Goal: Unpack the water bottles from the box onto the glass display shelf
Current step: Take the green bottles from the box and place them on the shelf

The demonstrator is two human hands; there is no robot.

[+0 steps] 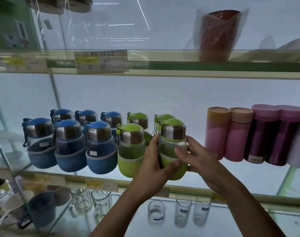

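Gripping the green bottle (172,139) with both hands, left hand (151,170) and right hand (199,159) wrapped round its soft sleeve, at the front of the glass shelf (258,182). The clear body looks breakable and slick, so the sleeve seems the safest hold. Count: four green, six blue bottles (67,142)

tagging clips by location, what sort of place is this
Probably a housewares shop: tiered glass display shelves carry paper price labels on their front edges, matching blue-sleeved steel-capped bottles stand in rows beside green-sleeved bottles, and clear drinking glasses sit below.
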